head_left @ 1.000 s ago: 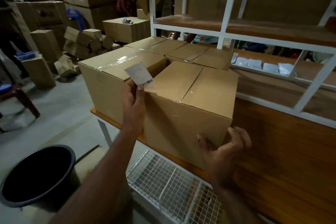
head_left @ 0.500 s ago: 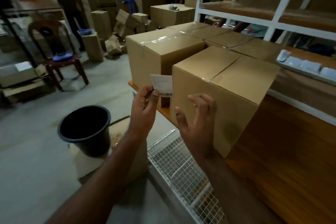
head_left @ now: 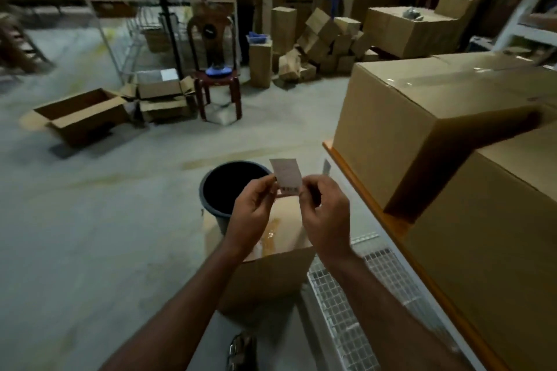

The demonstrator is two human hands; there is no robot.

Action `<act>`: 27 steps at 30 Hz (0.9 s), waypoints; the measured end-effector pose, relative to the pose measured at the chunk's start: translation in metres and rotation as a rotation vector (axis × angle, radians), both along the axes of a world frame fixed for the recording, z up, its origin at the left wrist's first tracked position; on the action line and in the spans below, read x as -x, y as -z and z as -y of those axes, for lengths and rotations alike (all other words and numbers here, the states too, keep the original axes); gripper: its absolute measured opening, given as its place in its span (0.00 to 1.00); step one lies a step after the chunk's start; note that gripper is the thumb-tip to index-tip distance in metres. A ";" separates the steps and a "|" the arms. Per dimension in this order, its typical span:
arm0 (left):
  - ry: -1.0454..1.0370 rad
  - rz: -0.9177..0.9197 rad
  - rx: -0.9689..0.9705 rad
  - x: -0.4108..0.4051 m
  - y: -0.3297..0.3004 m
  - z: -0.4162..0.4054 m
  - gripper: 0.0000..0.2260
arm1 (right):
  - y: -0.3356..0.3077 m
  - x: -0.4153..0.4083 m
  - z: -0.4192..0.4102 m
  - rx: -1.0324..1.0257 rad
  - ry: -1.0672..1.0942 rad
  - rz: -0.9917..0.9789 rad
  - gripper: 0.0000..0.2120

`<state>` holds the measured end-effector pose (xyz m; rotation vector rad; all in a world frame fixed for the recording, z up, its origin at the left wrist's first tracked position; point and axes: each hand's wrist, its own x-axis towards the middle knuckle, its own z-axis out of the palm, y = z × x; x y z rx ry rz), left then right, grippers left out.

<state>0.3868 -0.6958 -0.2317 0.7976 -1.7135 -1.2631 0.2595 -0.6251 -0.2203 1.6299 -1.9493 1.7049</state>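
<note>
Now both hands are on the barcode label (head_left: pixel 286 175). The right hand (head_left: pixel 327 214), free half a second ago, has come in and pinches the label's right edge between thumb and curled fingers. The left hand (head_left: pixel 253 211) still pinches the left edge. The label has moved away from the cardboard carton (head_left: pixel 407 117) on the bench and is held upright over the black bucket (head_left: pixel 208 208). Likely step: peeling the backing so the liner drops in the bucket; sticking not yet done. Print is blurred, and I can't tell if the backing has lifted. A white sliver (head_left: pixel 326 166) above the right hand is unidentifiable.
</note>
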 end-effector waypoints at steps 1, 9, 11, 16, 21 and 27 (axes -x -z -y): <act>-0.051 0.044 -0.030 -0.005 0.012 0.019 0.16 | 0.009 -0.003 0.022 -0.037 -0.008 -0.001 0.05; -0.349 0.278 -0.271 -0.060 0.098 0.155 0.13 | 0.110 -0.013 0.179 -0.427 0.023 0.001 0.08; -0.341 0.290 -0.310 -0.065 0.109 0.173 0.11 | 0.134 -0.015 0.205 -0.576 0.002 -0.021 0.10; -0.329 0.315 -0.377 -0.060 0.131 0.202 0.10 | 0.167 -0.019 0.236 -0.955 -0.105 -0.014 0.16; -0.253 0.330 -0.395 -0.042 0.138 0.208 0.10 | 0.161 -0.005 0.227 -0.776 -0.012 0.044 0.13; -0.094 0.290 -0.301 0.013 0.098 0.198 0.10 | 0.113 0.033 0.184 -0.542 0.064 0.087 0.11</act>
